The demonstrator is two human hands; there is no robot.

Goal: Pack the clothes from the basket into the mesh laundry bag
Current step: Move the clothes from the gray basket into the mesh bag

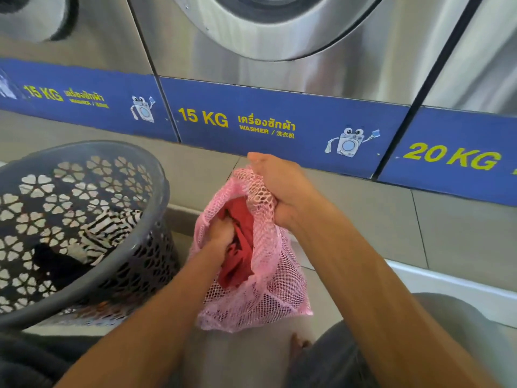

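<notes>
A pink mesh laundry bag (268, 287) hangs over the floor in the middle of the view. My right hand (282, 189) grips its bunched top edge and holds the mouth up. My left hand (222, 233) is inside the mouth, its fingers curled on a red garment (237, 264) that fills the upper part of the bag. To the left stands a dark grey plastic basket (156, 186) with flower-shaped holes. A black-and-white striped garment (109, 231) and a dark one (53, 264) lie in it.
A row of steel washing machines (279, 74) with blue bands marked 15 KG and 20 KG stands right behind the bag. A tiled step (391, 219) runs below them. My knees in grey cloth (335, 359) and a bare foot (299, 344) are under the bag.
</notes>
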